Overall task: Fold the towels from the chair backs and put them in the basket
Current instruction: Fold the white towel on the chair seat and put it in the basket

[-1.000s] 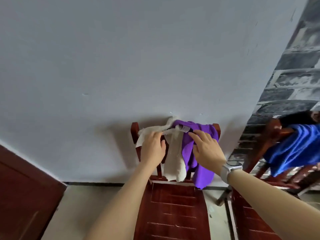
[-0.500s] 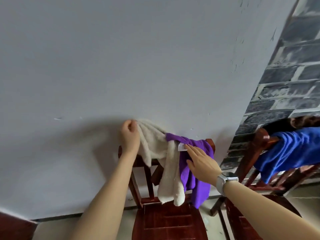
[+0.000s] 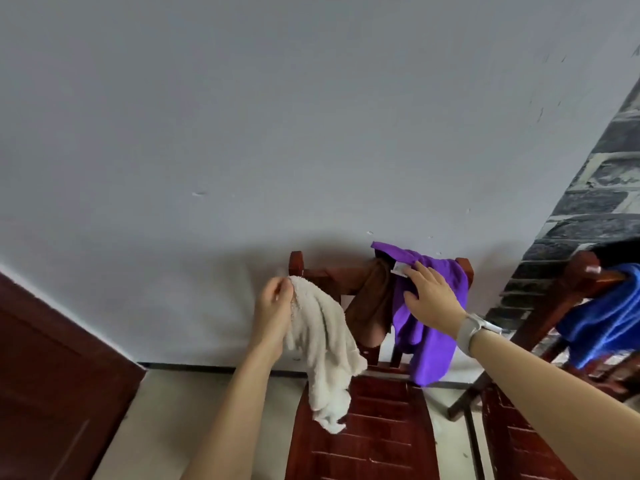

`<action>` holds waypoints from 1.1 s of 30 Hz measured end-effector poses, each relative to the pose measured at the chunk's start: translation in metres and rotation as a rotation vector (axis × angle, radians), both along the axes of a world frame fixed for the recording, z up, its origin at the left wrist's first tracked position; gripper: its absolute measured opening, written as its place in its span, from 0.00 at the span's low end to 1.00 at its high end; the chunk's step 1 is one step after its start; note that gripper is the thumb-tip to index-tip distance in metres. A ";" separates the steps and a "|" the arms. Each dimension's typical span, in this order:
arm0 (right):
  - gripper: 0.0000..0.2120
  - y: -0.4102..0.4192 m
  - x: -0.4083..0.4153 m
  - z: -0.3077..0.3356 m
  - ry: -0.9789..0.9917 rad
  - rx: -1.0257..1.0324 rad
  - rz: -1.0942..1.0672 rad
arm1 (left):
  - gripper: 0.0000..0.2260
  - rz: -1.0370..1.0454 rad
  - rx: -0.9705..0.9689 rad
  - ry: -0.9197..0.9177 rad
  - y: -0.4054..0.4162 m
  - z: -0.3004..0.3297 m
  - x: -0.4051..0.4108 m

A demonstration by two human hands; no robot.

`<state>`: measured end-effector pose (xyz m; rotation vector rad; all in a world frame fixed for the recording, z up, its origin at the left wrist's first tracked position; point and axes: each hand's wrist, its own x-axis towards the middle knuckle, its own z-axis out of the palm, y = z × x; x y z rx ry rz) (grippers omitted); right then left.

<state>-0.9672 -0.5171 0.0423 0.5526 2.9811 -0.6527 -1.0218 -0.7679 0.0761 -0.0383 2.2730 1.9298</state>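
Left hand (image 3: 275,306) is pinching the top edge of the cream towel (image 3: 325,344), fingers curled round a bunched corner; the cloth is hanging free below the hand, crumpled, its lower end dangling in front of the near chair (image 3: 360,427) seat. Right hand (image 3: 429,296) is lying flat with straight fingers on the purple towel (image 3: 429,344), pressing it against the top rail at the right end of the chair back. A brown towel (image 3: 372,306) is draping over the rail between the two hands. Farther right, a blue towel (image 3: 609,323) is hanging on a second chair (image 3: 581,275). No basket is showing in view. Risks, as judged: the cream towel is held by one corner only, so it could slip from the pinch or trail to the floor; lifting the purple towel could drag the brown one off the rail where the two are overlapping; folding in mid-air from a bunched grip would likely be giving an uneven fold.
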 end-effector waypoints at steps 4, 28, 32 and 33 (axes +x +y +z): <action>0.25 -0.026 0.023 0.002 0.344 -0.039 -0.039 | 0.09 0.059 0.064 0.122 -0.008 0.016 0.028; 0.10 -0.051 0.095 0.060 0.137 -0.632 0.184 | 0.05 -0.200 -0.094 0.062 0.021 -0.022 0.132; 0.12 -0.037 0.105 0.070 0.025 -0.856 0.178 | 0.08 -0.392 0.140 -0.085 0.055 -0.027 0.151; 0.13 -0.033 0.108 0.072 0.007 -0.888 0.189 | 0.09 -0.356 0.159 -0.095 0.063 -0.028 0.153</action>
